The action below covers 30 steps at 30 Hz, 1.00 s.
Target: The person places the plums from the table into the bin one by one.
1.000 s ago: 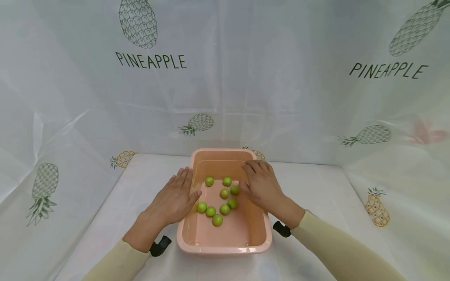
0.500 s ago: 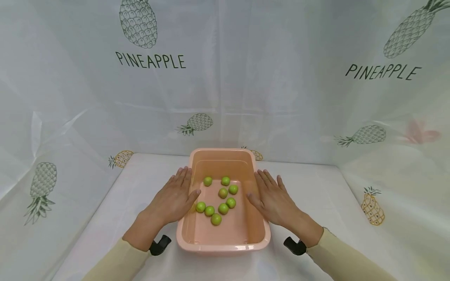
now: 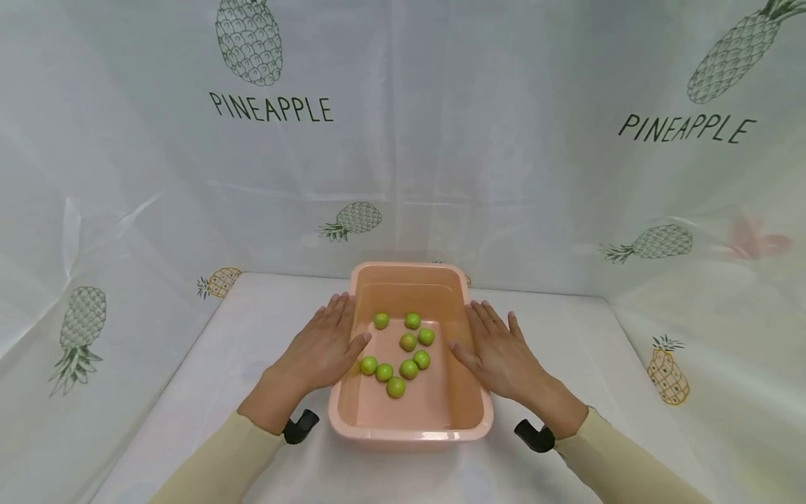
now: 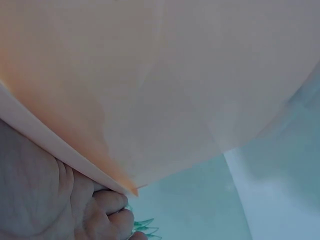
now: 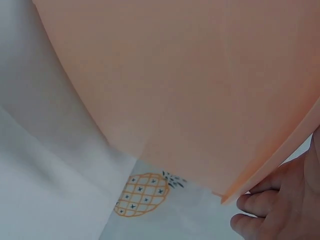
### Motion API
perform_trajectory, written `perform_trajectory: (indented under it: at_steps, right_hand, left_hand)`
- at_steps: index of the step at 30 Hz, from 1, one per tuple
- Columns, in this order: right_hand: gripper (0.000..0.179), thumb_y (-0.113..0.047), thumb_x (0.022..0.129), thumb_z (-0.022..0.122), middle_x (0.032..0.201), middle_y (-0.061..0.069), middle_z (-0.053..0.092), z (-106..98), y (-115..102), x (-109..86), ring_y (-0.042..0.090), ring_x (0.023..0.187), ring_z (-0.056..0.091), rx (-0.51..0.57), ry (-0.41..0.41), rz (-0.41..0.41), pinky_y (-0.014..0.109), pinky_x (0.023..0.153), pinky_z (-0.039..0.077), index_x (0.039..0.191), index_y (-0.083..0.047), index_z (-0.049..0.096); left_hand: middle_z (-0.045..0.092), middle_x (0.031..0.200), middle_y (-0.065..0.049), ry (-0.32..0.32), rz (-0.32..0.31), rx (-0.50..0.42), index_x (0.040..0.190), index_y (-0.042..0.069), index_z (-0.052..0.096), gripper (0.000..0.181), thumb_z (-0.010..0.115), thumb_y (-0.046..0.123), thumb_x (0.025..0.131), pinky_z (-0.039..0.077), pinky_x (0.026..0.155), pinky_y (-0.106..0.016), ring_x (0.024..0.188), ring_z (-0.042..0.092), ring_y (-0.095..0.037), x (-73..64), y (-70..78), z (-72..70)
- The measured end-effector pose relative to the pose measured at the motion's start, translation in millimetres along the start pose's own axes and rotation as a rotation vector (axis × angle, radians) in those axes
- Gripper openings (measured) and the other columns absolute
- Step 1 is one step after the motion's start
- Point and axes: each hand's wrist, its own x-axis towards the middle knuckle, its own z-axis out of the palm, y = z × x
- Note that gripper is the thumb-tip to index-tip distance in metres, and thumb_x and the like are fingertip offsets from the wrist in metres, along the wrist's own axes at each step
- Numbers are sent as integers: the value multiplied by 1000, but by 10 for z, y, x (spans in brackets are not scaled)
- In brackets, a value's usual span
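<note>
A peach-coloured plastic tub (image 3: 409,435) stands in the middle of the head view, with several small round green fruits (image 3: 396,387) scattered over its floor. Along its left rim lies my left hand (image 3: 317,350), fingers straight and thumb reaching over the inside. My right hand (image 3: 500,357) rests against the opposite rim in the same way. Both wrist views look at the tub's outer wall (image 4: 175,75) from low down, the palm just below the rim. Neither hand touches a fruit.
The tub is on a white-covered table (image 3: 554,336). Behind it hangs a pale curtain (image 3: 472,161) printed with pineapples. More of this sheeting encloses both sides. A dark band (image 3: 301,427) shows at my left wrist, another (image 3: 535,435) at my right.
My right hand has drawn out from over the tub and flattened against its right rim. Since then the tub has shifted slightly right and away, with both hands and the fruits.
</note>
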Motion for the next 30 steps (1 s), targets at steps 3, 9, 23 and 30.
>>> perform_trajectory:
  at_steps: [3,9,23,30]
  right_hand:
    - [78,-56,99,44,153,20,32,-5,51,5,37,144,21,-2,-1,7,70,108,13,149,2,33]
    - [83,-62,98,37,153,20,33,-18,134,31,37,144,21,-12,-11,20,70,108,12,149,3,34]
    - [80,-58,99,39,153,22,32,0,235,63,39,144,20,-45,-9,70,71,107,11,149,4,32]
    - [81,-61,99,38,153,22,32,27,234,83,39,144,21,-61,33,71,72,107,10,148,3,36]
  left_hand:
    - [13,159,-21,-14,-3,5,154,-3,15,77,31,52,103,15,117,-48,147,9,-33,59,20,7]
    - [15,158,-23,-8,18,8,153,-5,17,76,32,50,103,17,116,-49,147,11,-34,170,46,22]
    - [15,159,-20,-65,23,49,154,-1,13,74,28,51,104,13,117,-48,147,8,-32,401,53,55]
    - [14,159,-18,-76,7,135,156,4,13,75,24,55,103,13,116,-52,147,9,-33,416,17,28]
